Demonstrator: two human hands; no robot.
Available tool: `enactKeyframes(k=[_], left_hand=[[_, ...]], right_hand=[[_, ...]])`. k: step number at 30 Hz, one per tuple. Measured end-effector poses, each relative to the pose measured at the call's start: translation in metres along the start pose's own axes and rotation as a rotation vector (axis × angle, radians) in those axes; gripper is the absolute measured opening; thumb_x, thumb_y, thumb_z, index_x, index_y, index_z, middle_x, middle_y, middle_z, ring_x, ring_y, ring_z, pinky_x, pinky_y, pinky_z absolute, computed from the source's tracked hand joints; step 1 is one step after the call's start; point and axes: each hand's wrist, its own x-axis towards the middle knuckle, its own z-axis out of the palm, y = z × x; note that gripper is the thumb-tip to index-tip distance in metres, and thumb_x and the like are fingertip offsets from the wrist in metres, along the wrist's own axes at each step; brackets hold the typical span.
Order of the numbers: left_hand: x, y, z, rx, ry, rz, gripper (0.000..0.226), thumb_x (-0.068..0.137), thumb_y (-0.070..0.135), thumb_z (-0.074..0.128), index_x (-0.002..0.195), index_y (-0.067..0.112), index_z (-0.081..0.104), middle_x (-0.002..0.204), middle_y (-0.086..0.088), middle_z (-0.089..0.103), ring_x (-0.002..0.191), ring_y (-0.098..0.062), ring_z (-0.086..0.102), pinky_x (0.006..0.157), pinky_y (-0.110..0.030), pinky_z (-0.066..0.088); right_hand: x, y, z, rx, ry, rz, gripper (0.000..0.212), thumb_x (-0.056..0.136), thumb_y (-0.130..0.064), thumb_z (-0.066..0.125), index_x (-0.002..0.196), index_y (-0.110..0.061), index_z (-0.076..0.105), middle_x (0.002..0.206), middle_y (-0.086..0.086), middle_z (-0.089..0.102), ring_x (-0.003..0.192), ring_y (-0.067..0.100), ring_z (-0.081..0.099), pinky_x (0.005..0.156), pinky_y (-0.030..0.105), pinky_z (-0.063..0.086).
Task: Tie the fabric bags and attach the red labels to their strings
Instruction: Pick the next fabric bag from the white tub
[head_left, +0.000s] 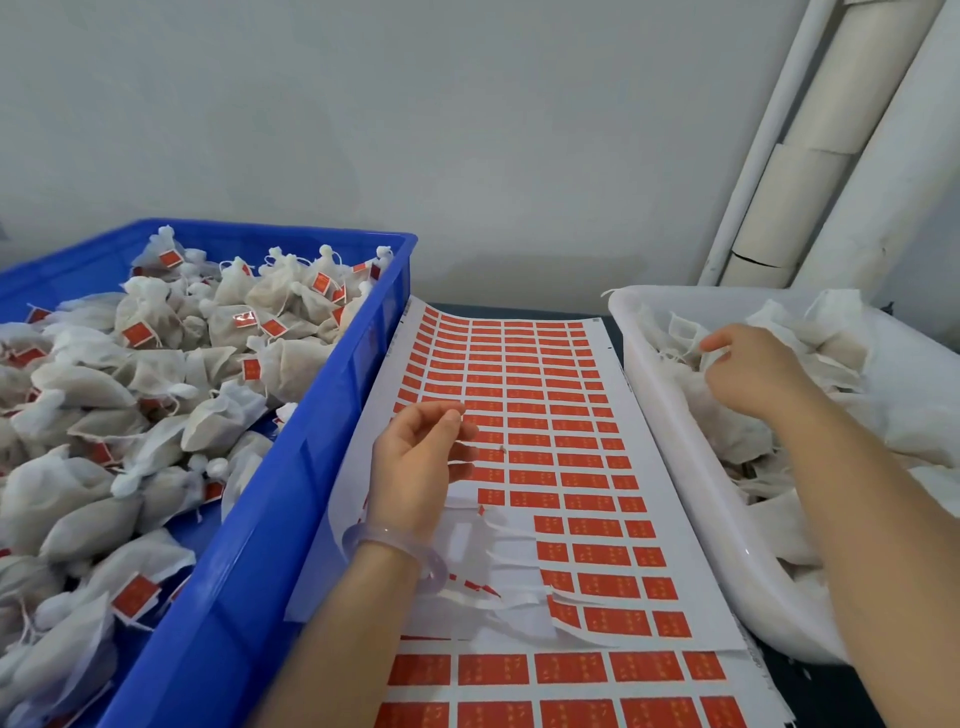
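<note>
Pale wall (467, 130) behind; table mostly covered. L hand (415, 467) is held loosely curled above the sheet of red labels (545, 415) at centre, nothing gripped. R hand (753, 369) is reached into white tub (675, 457) at right, an untied fabric bag (716, 358) pinched in its fingers. Tied, labelled bags (156, 364) are piled in blue crate (311, 441) at left.

On the surface (815, 696), a crate (291, 499) heaped with tied bags (156, 374) sits at 9 o'clock, a label sheet (545, 415) lies centrally over another sheet (571, 670) at 6 o'clock, a tub (691, 467) holding loose bags (737, 441) sits at 3 o'clock, and pipes (810, 171) stand at 1 o'clock against the wall (415, 130).
</note>
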Motion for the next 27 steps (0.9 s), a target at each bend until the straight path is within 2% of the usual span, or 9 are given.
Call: enactKeyframes(k=[3, 6, 9, 12, 15, 17, 20, 23, 27], left_hand=[[-0.001, 0.0, 0.0, -0.002, -0.003, 0.0, 0.011, 0.093, 0.023, 0.054, 0.093, 0.021, 0.064, 0.074, 0.011, 0.07, 0.068, -0.008, 0.069, 0.055, -0.018, 0.053], [0.0, 0.0, 0.0, 0.004, -0.001, 0.002, 0.011, 0.093, 0.023, 0.054, 0.092, 0.022, 0.064, 0.073, 0.011, 0.07, 0.068, -0.008, 0.069, 0.055, -0.018, 0.053], [0.0, 0.001, 0.0, 0.007, 0.001, -0.003, 0.011, 0.093, 0.023, 0.054, 0.092, 0.022, 0.064, 0.073, 0.011, 0.07, 0.068, -0.009, 0.069, 0.055, -0.019, 0.053], [0.0, 0.0, 0.0, 0.004, 0.002, -0.008, 0.01, 0.093, 0.023, 0.054, 0.092, 0.022, 0.065, 0.073, 0.011, 0.07, 0.068, -0.008, 0.069, 0.054, -0.019, 0.053], [0.0, 0.0, 0.001, 0.003, -0.002, -0.011, 0.01, 0.093, 0.023, 0.054, 0.092, 0.022, 0.065, 0.074, 0.012, 0.07, 0.068, -0.008, 0.069, 0.053, -0.018, 0.052], [0.0, 0.0, 0.0, 0.004, 0.005, -0.014, 0.01, 0.093, 0.022, 0.055, 0.092, 0.022, 0.065, 0.074, 0.011, 0.07, 0.068, -0.008, 0.069, 0.053, -0.017, 0.052], [0.001, 0.001, 0.001, -0.008, 0.009, -0.014, 0.011, 0.093, 0.023, 0.055, 0.092, 0.023, 0.065, 0.074, 0.01, 0.07, 0.069, -0.009, 0.07, 0.053, -0.018, 0.053], [-0.001, 0.002, 0.001, -0.009, 0.002, -0.004, 0.011, 0.093, 0.022, 0.054, 0.092, 0.022, 0.065, 0.073, 0.011, 0.07, 0.069, -0.008, 0.069, 0.053, -0.018, 0.053], [-0.002, 0.005, 0.001, -0.019, -0.016, -0.006, 0.011, 0.093, 0.021, 0.053, 0.092, 0.02, 0.064, 0.072, 0.01, 0.071, 0.068, -0.009, 0.07, 0.052, -0.017, 0.052]], right_hand=[[0.001, 0.001, 0.003, -0.029, -0.029, -0.004, 0.03, 0.084, -0.002, 0.051, 0.111, -0.003, 0.064, 0.118, 0.014, 0.061, 0.109, 0.033, 0.053, 0.087, 0.031, 0.041], [-0.001, 0.001, 0.002, 0.0, -0.036, -0.037, 0.011, 0.081, -0.009, 0.065, 0.085, -0.016, 0.072, 0.105, 0.006, 0.068, 0.102, 0.027, 0.057, 0.079, 0.026, 0.039], [-0.002, 0.002, -0.001, -0.016, -0.1, -0.034, 0.019, 0.078, -0.005, 0.067, 0.094, -0.014, 0.073, 0.101, 0.004, 0.066, 0.099, 0.025, 0.057, 0.079, 0.025, 0.039], [-0.007, 0.003, -0.004, -0.169, -0.356, 0.012, 0.026, 0.073, -0.001, 0.065, 0.093, -0.017, 0.07, 0.095, 0.002, 0.065, 0.092, 0.023, 0.057, 0.068, 0.026, 0.044], [-0.01, 0.003, -0.007, -0.258, -0.502, 0.022, 0.034, 0.068, -0.003, 0.07, 0.099, -0.017, 0.067, 0.1, 0.003, 0.066, 0.095, 0.023, 0.06, 0.085, 0.035, 0.051], [-0.011, 0.005, -0.005, -0.238, -0.491, 0.039, 0.037, 0.068, -0.003, 0.071, 0.102, -0.014, 0.065, 0.1, 0.005, 0.066, 0.092, 0.023, 0.061, 0.083, 0.033, 0.051], [-0.011, 0.009, -0.002, -0.115, -0.377, 0.064, 0.042, 0.07, -0.002, 0.073, 0.11, -0.011, 0.063, 0.102, 0.007, 0.063, 0.091, 0.024, 0.058, 0.077, 0.029, 0.046], [-0.007, 0.009, -0.005, -0.074, -0.236, -0.002, 0.032, 0.074, -0.001, 0.066, 0.105, -0.01, 0.069, 0.106, 0.008, 0.067, 0.094, 0.024, 0.059, 0.078, 0.026, 0.043], [-0.005, 0.001, -0.009, 0.086, -0.105, -0.05, 0.025, 0.079, 0.0, 0.053, 0.093, -0.011, 0.07, 0.091, 0.004, 0.064, 0.069, 0.014, 0.053, 0.058, 0.024, 0.038]])
